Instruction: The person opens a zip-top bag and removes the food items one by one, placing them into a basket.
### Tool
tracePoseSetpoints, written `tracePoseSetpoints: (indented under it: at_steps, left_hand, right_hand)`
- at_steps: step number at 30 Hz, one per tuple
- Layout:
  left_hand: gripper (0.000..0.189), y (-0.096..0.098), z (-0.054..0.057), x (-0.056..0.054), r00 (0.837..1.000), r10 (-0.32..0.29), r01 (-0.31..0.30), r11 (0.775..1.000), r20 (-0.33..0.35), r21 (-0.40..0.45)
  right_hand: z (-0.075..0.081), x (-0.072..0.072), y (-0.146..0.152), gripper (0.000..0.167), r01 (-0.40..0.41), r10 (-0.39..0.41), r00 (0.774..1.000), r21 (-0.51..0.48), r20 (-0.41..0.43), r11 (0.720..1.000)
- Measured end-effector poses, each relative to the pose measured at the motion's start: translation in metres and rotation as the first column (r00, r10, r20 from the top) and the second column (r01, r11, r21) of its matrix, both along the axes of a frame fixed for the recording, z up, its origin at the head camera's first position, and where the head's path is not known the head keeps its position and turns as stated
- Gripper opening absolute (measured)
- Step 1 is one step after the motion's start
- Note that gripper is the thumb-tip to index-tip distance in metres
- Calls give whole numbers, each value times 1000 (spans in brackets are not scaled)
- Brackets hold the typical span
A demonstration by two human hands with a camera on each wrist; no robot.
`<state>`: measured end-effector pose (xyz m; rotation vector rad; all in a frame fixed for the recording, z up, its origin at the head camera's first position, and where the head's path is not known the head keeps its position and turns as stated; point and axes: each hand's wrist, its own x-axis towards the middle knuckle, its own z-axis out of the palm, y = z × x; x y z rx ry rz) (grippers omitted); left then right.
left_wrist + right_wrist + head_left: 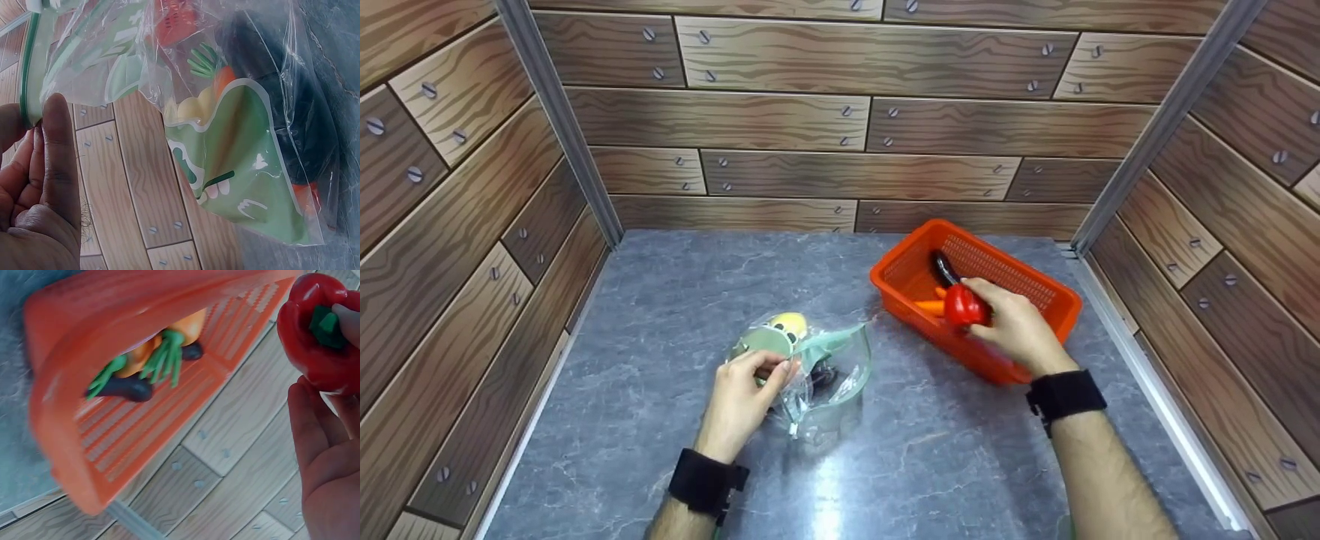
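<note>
My left hand (742, 397) pinches the green-edged rim of a clear plastic zip bag (834, 420) between thumb and fingers. The bag's mouth gapes towards the right. Through its film the left wrist view shows a large dark object (298, 107) and an orange carrot top with green leaves (203, 61). A green printed panel (247, 169) hides part of the contents. My right hand (1020, 330) grips a red bell pepper (962, 306) over the near side of the orange basket (986, 251). The pepper's green stem (328, 326) lies under the thumb in the right wrist view.
Inside the basket lie a dark eggplant (944, 268) and several carrots (930, 307) with green tops. The basket stands at the back right of the grey marbled table (682, 277). Wood-patterned walls (780, 120) enclose the back and both sides.
</note>
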<state>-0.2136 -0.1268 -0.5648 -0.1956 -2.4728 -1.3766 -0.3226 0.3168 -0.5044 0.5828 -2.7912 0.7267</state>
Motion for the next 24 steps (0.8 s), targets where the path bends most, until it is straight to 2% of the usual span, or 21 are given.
tracePoseSetpoints:
  at_steps: [5,11,21,24]
  left_hand:
    - [9,-1,-1,1,1000,-3,3,1000,1,2]
    - [8,-3,-2,1,1000,-3,3,1000,3,-5]
    - [8,-4,-2,1,1000,2,-2,1000,6,-16]
    - [8,-4,-2,1,1000,3,-3,1000,2,-14]
  right_hand:
    - [-6,-6,21,76,65,-66,997,24,48,998]
    - [-12,-11,42,79,161,-165,981,46,100,986]
    - [-25,-16,74,83,347,-350,934,52,67,936]
    - [-29,-17,80,83,381,-385,919,53,90,923]
